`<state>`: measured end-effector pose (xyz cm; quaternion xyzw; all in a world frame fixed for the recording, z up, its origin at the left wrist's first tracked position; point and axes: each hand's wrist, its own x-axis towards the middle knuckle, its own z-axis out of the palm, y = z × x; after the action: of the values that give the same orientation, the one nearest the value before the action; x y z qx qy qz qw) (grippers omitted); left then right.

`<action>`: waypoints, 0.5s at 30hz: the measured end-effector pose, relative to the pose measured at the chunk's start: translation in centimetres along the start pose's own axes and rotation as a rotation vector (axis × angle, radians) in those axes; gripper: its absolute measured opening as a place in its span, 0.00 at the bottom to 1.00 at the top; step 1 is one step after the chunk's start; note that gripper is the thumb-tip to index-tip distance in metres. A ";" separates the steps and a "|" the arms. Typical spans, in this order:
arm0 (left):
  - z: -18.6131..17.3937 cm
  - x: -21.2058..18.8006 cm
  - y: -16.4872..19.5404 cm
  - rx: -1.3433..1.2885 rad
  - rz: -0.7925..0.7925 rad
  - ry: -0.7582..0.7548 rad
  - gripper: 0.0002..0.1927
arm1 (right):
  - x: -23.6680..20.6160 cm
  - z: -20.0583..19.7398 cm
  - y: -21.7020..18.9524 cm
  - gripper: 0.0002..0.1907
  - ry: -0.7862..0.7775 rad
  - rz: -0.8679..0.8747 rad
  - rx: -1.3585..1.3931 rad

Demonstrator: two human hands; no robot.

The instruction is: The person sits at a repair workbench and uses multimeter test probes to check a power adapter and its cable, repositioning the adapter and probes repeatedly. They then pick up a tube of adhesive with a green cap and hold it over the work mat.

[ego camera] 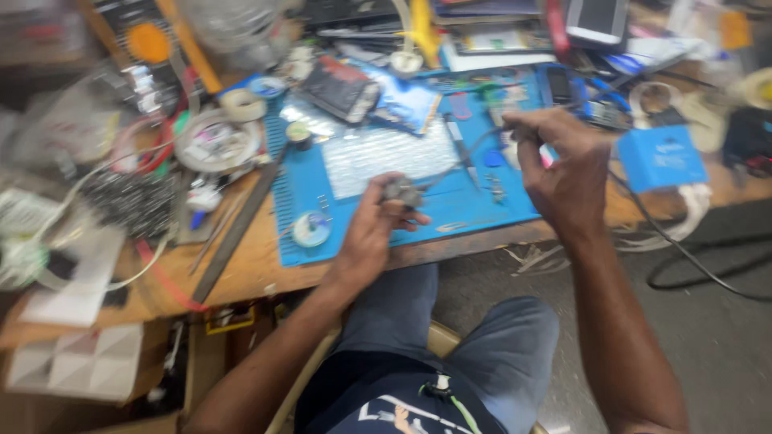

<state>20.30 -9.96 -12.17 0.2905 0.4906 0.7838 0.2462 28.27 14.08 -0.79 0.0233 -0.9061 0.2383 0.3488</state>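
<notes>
Left hand (pixel 378 221) grips a small grey part (pixel 400 190) near the blue work mat (pixel 498 205); right hand (pixel 563 165) pinches its thin wire (pixel 458 157), drawn taut.

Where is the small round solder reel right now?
In the head view, the small round solder reel lies at the near left corner of the blue work mat, just left of the left hand.
</notes>
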 end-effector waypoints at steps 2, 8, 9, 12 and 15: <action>0.0 -0.1 -0.9 0.101 -0.070 0.031 0.24 | 2.4 1.6 -1.6 0.09 -0.104 -0.048 0.006; 0.6 0.2 -0.2 0.226 0.048 0.000 0.24 | 10.2 10.2 -8.7 0.09 -0.560 -0.283 0.053; 0.8 0.2 0.0 0.242 0.034 -0.012 0.24 | 11.4 11.9 -10.3 0.09 -0.642 -0.337 -0.010; 0.6 0.1 -0.1 0.243 0.040 -0.030 0.28 | 13.2 16.9 -15.8 0.13 -0.702 -0.533 -0.008; -0.2 0.1 -1.4 0.430 -0.011 -0.035 0.19 | 12.6 22.3 -21.3 0.09 -0.706 -0.652 0.068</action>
<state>20.24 -9.48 -13.54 0.3472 0.6438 0.6545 0.1911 9.36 -13.25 1.84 0.3972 -0.9062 0.1237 0.0755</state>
